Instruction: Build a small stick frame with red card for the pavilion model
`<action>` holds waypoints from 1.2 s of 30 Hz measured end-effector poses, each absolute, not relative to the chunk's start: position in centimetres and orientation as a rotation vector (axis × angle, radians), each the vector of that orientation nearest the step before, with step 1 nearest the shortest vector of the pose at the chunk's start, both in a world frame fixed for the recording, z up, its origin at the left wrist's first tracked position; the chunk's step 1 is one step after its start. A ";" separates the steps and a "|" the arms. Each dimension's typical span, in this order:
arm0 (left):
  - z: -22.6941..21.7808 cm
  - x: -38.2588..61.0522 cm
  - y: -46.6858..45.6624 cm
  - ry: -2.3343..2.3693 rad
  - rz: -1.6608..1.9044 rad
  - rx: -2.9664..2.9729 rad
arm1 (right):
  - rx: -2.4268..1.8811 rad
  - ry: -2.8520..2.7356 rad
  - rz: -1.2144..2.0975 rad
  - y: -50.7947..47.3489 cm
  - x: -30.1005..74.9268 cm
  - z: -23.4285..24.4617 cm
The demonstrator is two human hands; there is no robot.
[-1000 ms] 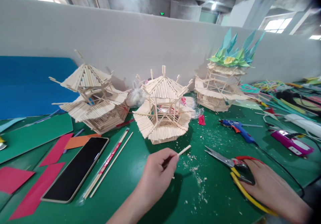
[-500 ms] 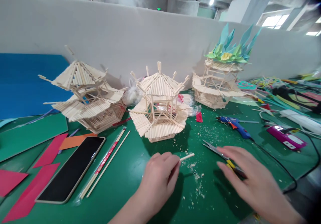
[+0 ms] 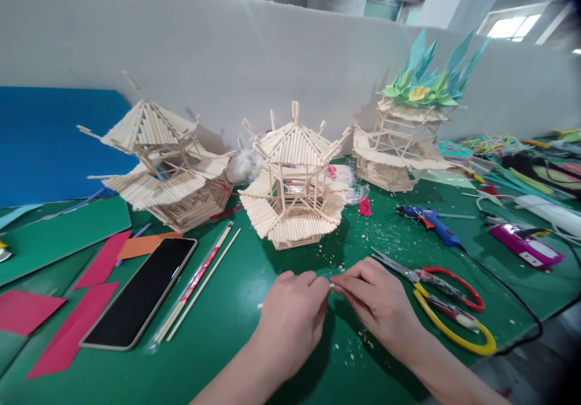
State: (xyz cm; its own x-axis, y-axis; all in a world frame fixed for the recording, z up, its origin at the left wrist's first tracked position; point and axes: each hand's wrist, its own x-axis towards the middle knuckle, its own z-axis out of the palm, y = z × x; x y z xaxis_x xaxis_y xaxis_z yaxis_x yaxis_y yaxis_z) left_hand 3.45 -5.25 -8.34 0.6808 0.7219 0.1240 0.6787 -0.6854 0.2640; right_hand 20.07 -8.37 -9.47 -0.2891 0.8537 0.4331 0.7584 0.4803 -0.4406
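Observation:
Near the table's front, my left hand [image 3: 293, 314] is closed around a short wooden stick [image 3: 332, 286], of which only a bit shows. My right hand [image 3: 381, 302] meets it from the other side, thumb and fingertips pinching the stick's end. Most of the stick is hidden by my fingers. Just right of my right hand lies a pair of scissors [image 3: 418, 278] with one red and one yellow handle, its blades slightly apart. Behind my hands stands a small pavilion model [image 3: 297, 144] made of wooden sticks.
Two more stick models, a left one [image 3: 154, 129] and a right one [image 3: 385, 172] topped with folded paper, stand by the white partition [image 3: 272, 42]. A phone [image 3: 143, 296], loose chopsticks [image 3: 204, 284] and red paper lie left. A blue glue gun [image 3: 431, 223] with its cord lies right.
My right hand has let go of the scissors, which now lie on the table, and moved left to the stick in my left hand. The camera view has shifted slightly.

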 end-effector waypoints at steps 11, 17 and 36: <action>-8.1 3.5 -5.2 1.196 0.367 2.661 | -1.359 -1.972 0.246 -8.5 19.2 -10.3; -8.0 3.2 -4.7 1.134 0.413 2.591 | -1.321 -1.870 0.673 -8.5 19.9 -9.1; -9.7 0.6 -2.3 1.306 0.664 2.334 | -1.359 -1.480 1.130 -8.1 19.9 -10.4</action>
State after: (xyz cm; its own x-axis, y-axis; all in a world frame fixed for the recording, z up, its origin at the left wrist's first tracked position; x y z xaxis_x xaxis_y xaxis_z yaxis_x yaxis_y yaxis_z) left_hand 0.62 -2.28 -9.73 0.4555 0.8639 0.2148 0.6822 -0.4937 0.5393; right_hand 19.87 -8.09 -10.42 -0.0900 0.9959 -0.0059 0.2681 0.0185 -0.9632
